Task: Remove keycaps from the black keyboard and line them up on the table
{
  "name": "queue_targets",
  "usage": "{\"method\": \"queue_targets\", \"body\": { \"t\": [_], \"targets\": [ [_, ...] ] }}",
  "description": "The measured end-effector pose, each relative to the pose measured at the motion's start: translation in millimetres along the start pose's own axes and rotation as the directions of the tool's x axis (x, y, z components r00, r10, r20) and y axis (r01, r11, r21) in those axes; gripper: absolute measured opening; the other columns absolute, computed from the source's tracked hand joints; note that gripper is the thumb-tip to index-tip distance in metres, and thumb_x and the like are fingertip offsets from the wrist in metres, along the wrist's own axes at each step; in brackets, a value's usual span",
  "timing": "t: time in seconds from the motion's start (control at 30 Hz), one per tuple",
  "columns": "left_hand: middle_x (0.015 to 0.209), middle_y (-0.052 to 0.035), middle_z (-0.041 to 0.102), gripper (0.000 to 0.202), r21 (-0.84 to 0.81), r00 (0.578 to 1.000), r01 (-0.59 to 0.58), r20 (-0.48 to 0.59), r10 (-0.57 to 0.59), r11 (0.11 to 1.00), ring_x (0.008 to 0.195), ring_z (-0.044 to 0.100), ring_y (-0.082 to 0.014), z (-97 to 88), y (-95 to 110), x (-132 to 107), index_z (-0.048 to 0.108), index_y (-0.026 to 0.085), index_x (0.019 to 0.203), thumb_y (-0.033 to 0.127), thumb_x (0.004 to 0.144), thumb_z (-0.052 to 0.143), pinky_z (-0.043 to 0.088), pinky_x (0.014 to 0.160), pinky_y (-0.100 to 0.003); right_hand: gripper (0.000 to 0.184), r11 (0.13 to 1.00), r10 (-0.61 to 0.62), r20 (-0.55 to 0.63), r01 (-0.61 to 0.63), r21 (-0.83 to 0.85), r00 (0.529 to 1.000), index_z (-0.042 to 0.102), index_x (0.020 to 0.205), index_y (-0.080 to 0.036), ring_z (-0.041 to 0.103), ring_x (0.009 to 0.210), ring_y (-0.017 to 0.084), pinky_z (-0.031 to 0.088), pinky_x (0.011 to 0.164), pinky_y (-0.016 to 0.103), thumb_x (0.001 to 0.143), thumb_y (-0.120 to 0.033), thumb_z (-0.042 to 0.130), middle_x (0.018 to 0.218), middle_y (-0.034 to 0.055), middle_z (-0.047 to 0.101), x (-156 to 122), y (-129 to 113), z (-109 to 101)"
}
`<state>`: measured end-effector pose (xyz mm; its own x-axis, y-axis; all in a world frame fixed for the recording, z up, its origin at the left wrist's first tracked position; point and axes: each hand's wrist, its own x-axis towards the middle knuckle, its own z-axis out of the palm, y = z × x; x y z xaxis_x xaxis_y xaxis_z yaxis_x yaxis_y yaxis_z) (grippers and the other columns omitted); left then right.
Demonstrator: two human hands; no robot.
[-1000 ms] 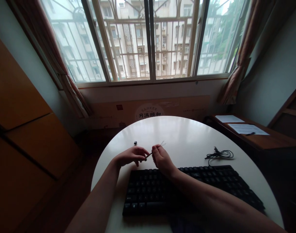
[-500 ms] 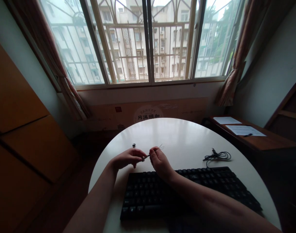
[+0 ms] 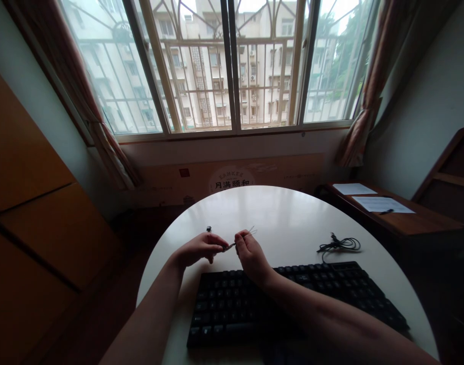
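Observation:
Just beyond the black keyboard (image 3: 224, 304), my two hands come close together over a white round table (image 3: 292, 218). My right hand (image 3: 250, 253) is closed around a slim tool (image 3: 251, 231), whose thin wire prongs stick out past the fingers on the far side. A narrow dark end of it (image 3: 229, 247) reaches toward my left hand (image 3: 201, 248), which pinches at its tip with thumb and forefinger. Whether a separate small piece sits in that pinch is too small to tell. A small dark block (image 3: 209, 229) lies on the table behind my left hand.
A coiled black cable (image 3: 340, 243) lies at the keyboard's back right. To the right, a low brown table (image 3: 425, 218) bears paper sheets (image 3: 384, 204) and a pen (image 3: 386, 211). A barred window (image 3: 232, 76) is ahead; wooden cabinet doors (image 3: 30, 152) stand left.
The view has shifted very slightly. Both hands keep nearly the same pose, and the slim tool's dark end has tilted a little between them.

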<state>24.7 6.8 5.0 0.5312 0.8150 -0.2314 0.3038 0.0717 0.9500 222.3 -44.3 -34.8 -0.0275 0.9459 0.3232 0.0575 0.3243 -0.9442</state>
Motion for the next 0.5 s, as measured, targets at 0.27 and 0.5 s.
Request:
{"method": "queue_targets", "body": {
  "t": [0.27,0.5],
  "targets": [
    [0.081,-0.0024,0.063,0.041,-0.008,0.914,-0.201,-0.361,0.184,0.980,0.059,0.053,-0.0101,-11.1,-5.5,5.4,0.068,0.015,0.103,0.041,0.073,0.074,0.049,0.056,-0.026,0.034,1.000,0.015,-0.013,-0.015,0.014,1.000,0.050,0.086,-0.021,0.040,0.058,0.014,0.034,0.056,0.025,0.097,-0.051,0.041,0.064,-0.0026,0.047,1.7,2.5,-0.9],
    [0.054,0.0051,0.042,0.035,0.332,0.727,-0.179,-0.590,0.352,0.926,0.049,0.045,-0.0118,-18.6,-14.7,16.7,0.067,0.014,0.095,0.041,0.085,0.047,0.044,0.048,-0.025,0.035,1.000,0.008,-0.002,-0.008,0.026,1.000,0.052,0.085,-0.020,0.041,0.057,0.014,0.034,0.054,0.025,0.096,-0.051,0.043,0.064,-0.0019,0.049,0.4,1.2,0.1]
  ]
}}
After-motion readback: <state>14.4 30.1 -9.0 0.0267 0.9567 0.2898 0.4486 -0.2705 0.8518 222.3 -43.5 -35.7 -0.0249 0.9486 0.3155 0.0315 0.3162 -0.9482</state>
